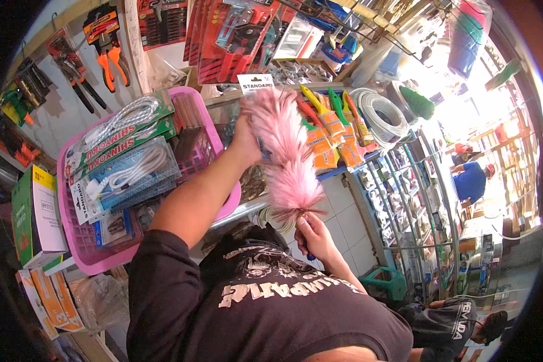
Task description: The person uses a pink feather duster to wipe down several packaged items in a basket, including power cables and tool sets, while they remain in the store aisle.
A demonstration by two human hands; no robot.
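My right hand point(316, 239) grips the handle of a pink feather duster point(294, 176), whose fluffy head points up and away from me. My left hand point(245, 141) is raised beside the duster's upper part, its fingers partly hidden by the feathers. It seems to hold a packet point(256, 83) with a white header card, most of it covered by the duster. Left of that arm stands a pink plastic basket point(233, 199) holding packaged cords point(133, 165). Paintbrushes point(328, 120) with yellow, green and orange handles lie just right of the duster head.
Carded pliers point(111, 68) and other packaged tools point(235, 40) hang behind. Cable coils point(380, 113) lie beyond the brushes, near a metal-grid display case point(407, 199). A green plastic stool point(384, 283) is at right. One person point(452, 323) is nearby; another point(470, 181) is farther off.
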